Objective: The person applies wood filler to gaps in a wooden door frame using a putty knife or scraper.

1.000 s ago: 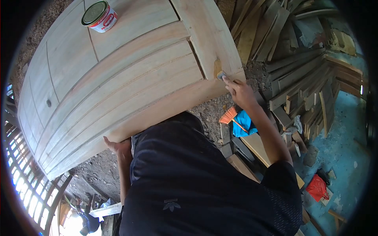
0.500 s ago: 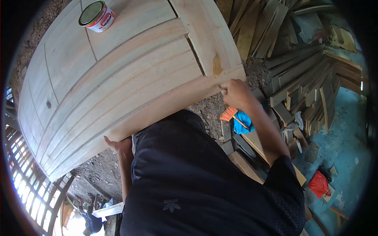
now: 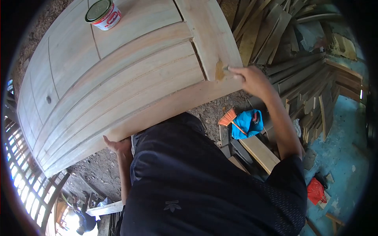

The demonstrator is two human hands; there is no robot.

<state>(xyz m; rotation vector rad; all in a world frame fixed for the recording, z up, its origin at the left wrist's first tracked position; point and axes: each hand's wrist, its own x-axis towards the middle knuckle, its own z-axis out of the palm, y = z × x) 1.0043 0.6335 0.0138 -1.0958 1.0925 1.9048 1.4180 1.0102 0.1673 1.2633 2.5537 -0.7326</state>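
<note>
A large pale wooden door [image 3: 153, 74] with grooved panels lies in front of me. My left hand [image 3: 120, 147] is at its near edge, the thumb stretched up along the side and the other fingers mostly hidden; it seems to grip the edge. My right hand [image 3: 250, 78] is closed in a pinch just over the door's right end. A small greyish thing [image 3: 225, 68] shows at its fingertips, too small to name. Beside it is a brown filler-like patch [image 3: 219, 70] on the wood. A red and white tin [image 3: 105, 15] with a metal lid stands on the door.
Stacked boards [image 3: 299, 74] fill the right side. Below my right arm lie a blue bag [image 3: 249, 125], an orange brush [image 3: 227, 117] and a light plank [image 3: 260, 153]. A red bag [image 3: 315, 191] is on the blue floor. A person [image 3: 85, 221] appears at lower left.
My right hand has moved up and right, from the door's near edge to beside the brown patch. My left hand stays at the near edge.
</note>
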